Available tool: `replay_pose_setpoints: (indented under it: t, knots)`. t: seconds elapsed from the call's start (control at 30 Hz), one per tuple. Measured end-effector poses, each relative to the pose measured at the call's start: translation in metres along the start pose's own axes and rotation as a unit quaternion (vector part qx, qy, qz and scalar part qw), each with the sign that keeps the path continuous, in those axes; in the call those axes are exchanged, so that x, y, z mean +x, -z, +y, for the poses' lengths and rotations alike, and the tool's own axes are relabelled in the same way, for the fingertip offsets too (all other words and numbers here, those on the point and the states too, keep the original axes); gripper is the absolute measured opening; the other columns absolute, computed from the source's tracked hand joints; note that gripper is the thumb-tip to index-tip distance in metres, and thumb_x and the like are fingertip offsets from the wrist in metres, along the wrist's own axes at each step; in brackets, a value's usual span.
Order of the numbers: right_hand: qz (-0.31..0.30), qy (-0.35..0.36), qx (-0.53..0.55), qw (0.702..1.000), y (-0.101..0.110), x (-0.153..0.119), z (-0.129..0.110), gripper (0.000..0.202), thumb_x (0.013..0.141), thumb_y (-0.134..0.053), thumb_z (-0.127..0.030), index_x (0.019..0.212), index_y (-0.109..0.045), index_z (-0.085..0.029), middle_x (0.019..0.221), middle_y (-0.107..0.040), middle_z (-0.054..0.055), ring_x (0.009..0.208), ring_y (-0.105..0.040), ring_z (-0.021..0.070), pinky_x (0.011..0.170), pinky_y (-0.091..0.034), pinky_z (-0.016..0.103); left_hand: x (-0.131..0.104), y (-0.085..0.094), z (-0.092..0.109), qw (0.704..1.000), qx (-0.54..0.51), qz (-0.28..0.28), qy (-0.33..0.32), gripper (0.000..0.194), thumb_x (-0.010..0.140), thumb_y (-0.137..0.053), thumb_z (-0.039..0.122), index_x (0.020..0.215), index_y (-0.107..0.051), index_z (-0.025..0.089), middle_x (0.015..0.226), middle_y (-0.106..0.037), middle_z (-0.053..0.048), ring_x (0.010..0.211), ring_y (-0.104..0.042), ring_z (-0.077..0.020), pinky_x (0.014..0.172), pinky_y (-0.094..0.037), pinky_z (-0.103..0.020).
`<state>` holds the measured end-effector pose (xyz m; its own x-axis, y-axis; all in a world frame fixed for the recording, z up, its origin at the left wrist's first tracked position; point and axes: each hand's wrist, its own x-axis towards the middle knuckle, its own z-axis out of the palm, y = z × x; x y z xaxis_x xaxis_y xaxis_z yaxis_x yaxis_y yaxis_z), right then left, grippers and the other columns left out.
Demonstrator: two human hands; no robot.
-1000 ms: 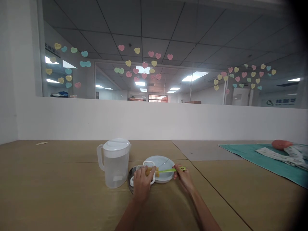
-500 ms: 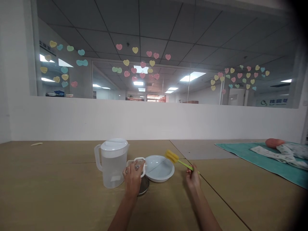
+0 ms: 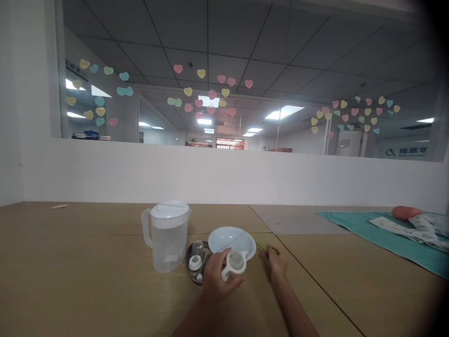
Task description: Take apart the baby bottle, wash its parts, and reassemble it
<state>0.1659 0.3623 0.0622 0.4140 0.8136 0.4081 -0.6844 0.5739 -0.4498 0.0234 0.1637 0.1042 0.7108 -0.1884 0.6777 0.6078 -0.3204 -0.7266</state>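
My left hand is closed around a baby bottle with a white collar and handle, its round end facing me. Much of its body is hidden by the hand. In my closed right hand is the green handle of a sponge brush; its yellow head is out of sight. Just behind the bottle sits a white bowl. Left of the left hand, a dark metal dish holds a clear dome-shaped piece, a white ring and other small parts.
A clear lidded pitcher stands left of the dish. Over at the right lies a teal cloth with a patterned fabric piece and a reddish round object. A white wall with a window rises behind the table.
My left hand has lifted the bottle right, away from the dish, and turned its round end toward me. The brush has been lowered, and its yellow head no longer shows.
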Motion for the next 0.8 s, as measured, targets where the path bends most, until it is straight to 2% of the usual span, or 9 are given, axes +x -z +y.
replay_pose_setpoints:
  t: [0.07,0.17,0.23,0.33,0.4,0.47,0.63,0.73,0.8]
  knots:
    - [-0.053,0.021,-0.12,0.991,-0.001,-0.004,0.001,0.026,0.08,-0.047,-0.03,0.093,-0.058,-0.011,0.073,-0.066,0.006,0.065,-0.064,0.0174,0.063,-0.049,0.025,-0.005,-0.005,0.007,0.998,-0.021,-0.065,-0.01,0.065,0.067,-0.073,0.046,0.12,-0.048,0.018,0.101,-0.063,-0.008,0.088,-0.061,-0.0196,0.077,-0.051,-0.031]
    - [-0.082,0.061,-0.186,0.977,-0.001,-0.01,-0.001,0.018,0.075,-0.052,-0.022,0.085,-0.063,-0.012,0.077,-0.067,0.006,0.07,-0.063,0.0182,0.065,-0.044,0.025,-0.01,-0.011,0.012,0.988,-0.034,-0.15,0.016,0.068,0.063,-0.076,0.042,0.121,-0.049,0.019,0.104,-0.063,-0.008,0.091,-0.061,-0.021,0.08,-0.051,-0.033]
    - [-0.088,0.086,-0.232,0.965,0.0,-0.013,-0.003,0.017,0.074,-0.052,-0.018,0.084,-0.065,-0.012,0.083,-0.067,0.007,0.077,-0.062,0.0191,0.067,-0.04,0.025,-0.011,-0.013,0.012,0.981,-0.038,-0.186,0.045,0.068,0.062,-0.076,0.039,0.122,-0.049,0.019,0.108,-0.063,-0.008,0.096,-0.06,-0.0222,0.085,-0.05,-0.034]
    - [-0.108,0.102,-0.282,0.948,-0.001,-0.016,-0.005,0.017,0.077,-0.051,-0.015,0.082,-0.067,-0.012,0.084,-0.067,0.007,0.078,-0.06,0.0188,0.065,-0.037,0.025,-0.011,-0.012,0.008,0.971,-0.043,-0.212,0.101,0.072,0.065,-0.074,0.035,0.129,-0.045,0.019,0.12,-0.059,-0.008,0.105,-0.058,-0.0214,0.093,-0.047,-0.032]
    - [-0.124,0.11,-0.303,0.939,-0.002,-0.017,-0.005,0.017,0.078,-0.05,-0.013,0.081,-0.067,-0.012,0.083,-0.067,0.007,0.077,-0.06,0.0179,0.065,-0.037,0.024,-0.011,-0.011,0.006,0.967,-0.038,-0.215,0.129,0.074,0.067,-0.071,0.034,0.133,-0.04,0.018,0.124,-0.056,-0.009,0.107,-0.058,-0.0203,0.094,-0.046,-0.03]
    - [-0.133,0.117,-0.319,0.931,-0.003,-0.018,-0.005,0.019,0.078,-0.049,-0.011,0.082,-0.067,-0.011,0.085,-0.067,0.007,0.079,-0.06,0.0175,0.066,-0.036,0.023,-0.01,-0.01,0.004,0.969,-0.018,-0.212,0.127,0.073,0.069,-0.07,0.034,0.133,-0.04,0.017,0.126,-0.055,-0.01,0.109,-0.057,-0.0211,0.094,-0.046,-0.031]
    - [-0.142,0.121,-0.358,0.915,-0.004,-0.022,-0.009,0.019,0.076,-0.047,-0.01,0.085,-0.064,-0.011,0.088,-0.066,0.008,0.082,-0.059,0.0183,0.067,-0.036,0.024,-0.004,-0.005,0.006,0.979,0.077,-0.175,0.072,0.062,0.069,-0.07,0.041,0.122,-0.052,0.015,0.116,-0.059,-0.013,0.103,-0.056,-0.0282,0.09,-0.043,-0.04]
    - [-0.141,0.12,-0.387,0.903,-0.004,-0.025,-0.011,0.017,0.077,-0.046,-0.013,0.085,-0.061,-0.012,0.088,-0.065,0.009,0.083,-0.059,0.0206,0.066,-0.034,0.026,0.0,0.0,0.005,0.986,0.072,-0.15,0.03,0.064,0.07,-0.067,0.049,0.122,-0.053,0.015,0.114,-0.059,-0.013,0.099,-0.055,-0.0285,0.085,-0.041,-0.04]
    - [-0.137,0.118,-0.408,0.895,-0.004,-0.025,-0.011,0.016,0.077,-0.045,-0.014,0.085,-0.059,-0.012,0.088,-0.065,0.01,0.083,-0.058,0.0224,0.065,-0.033,0.027,0.002,0.004,0.0,0.991,0.056,-0.115,0.027,0.055,0.078,-0.059,0.048,0.12,-0.053,0.015,0.112,-0.059,-0.012,0.099,-0.053,-0.0265,0.085,-0.039,-0.038]
